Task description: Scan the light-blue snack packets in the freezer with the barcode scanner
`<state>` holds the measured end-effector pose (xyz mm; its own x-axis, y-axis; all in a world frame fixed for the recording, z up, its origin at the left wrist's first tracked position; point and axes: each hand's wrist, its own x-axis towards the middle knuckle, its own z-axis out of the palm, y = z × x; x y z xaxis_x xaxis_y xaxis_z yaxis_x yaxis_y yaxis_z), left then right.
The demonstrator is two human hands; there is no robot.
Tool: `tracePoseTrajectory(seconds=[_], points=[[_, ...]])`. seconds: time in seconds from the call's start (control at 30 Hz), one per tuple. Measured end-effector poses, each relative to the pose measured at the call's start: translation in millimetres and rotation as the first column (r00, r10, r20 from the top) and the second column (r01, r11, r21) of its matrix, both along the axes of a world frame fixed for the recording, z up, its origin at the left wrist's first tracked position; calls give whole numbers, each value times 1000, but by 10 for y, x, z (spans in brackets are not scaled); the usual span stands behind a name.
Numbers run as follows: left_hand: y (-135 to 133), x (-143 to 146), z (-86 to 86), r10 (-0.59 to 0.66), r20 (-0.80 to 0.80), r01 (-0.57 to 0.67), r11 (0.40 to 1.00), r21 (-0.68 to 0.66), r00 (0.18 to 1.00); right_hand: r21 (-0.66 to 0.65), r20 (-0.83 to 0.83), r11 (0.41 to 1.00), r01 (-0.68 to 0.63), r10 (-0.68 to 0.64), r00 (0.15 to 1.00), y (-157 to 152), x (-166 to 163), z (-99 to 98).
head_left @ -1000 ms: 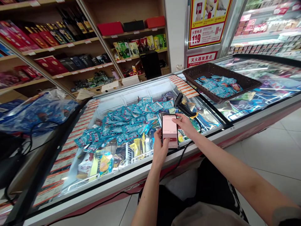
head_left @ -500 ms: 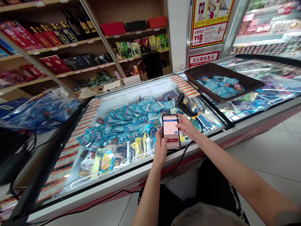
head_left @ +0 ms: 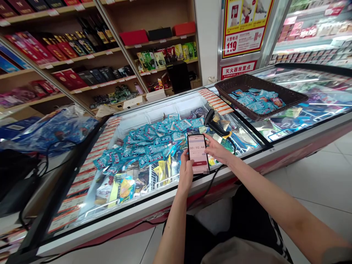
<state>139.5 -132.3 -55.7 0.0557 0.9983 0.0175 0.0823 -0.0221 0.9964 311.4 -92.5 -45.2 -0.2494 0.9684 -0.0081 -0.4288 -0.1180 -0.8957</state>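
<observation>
A smartphone (head_left: 198,154) is held upright above the freezer's front edge, its screen showing a timer at 00:10:44 and a dark red button. My left hand (head_left: 186,169) grips its left side, the thumb lying over the lower screen. At the right edge my right hand (head_left: 216,149) holds the phone too, fingers curled against its side. Just beyond the right hand, a black barcode scanner (head_left: 216,124) with a yellow trim lies on the glass. Many blue snack packets (head_left: 154,137) are spread in a heap over the freezer top, left of the scanner.
The chest freezer (head_left: 115,216) holds colourful packaged goods under its glass. On its right part stands a dark brown basket (head_left: 291,93) with more blue packets. A black cable (head_left: 214,179) hangs over the front edge. Plastic-wrapped goods (head_left: 55,126) lie at left; shelves (head_left: 162,38) stand behind.
The phone screen has switched from a page with a blue bar and small blue button to the timer display. The view has shifted slightly; both hands stay on the phone.
</observation>
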Motion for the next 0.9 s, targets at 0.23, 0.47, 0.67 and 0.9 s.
tracePoseTrajectory(seconds=[0.23, 0.47, 0.67, 0.9], points=[[-7, 4, 14, 13, -16, -13, 1000, -3, 1000, -47, -162, 999, 3, -11, 987, 25, -3, 10], [-3, 1, -7, 27, 6, -27, 1000, -11, 1000, -78, -193, 997, 22, -37, 980, 31, 0, 4], [-4, 0, 0, 35, 14, -35, 999, -23, 999, -70, -208, 998, 0, -14, 978, 39, -1, 5], [-15, 22, 34, 7, 14, -7, 1000, 3, 1000, -81, -215, 997, -4, -14, 977, 27, -5, 60]])
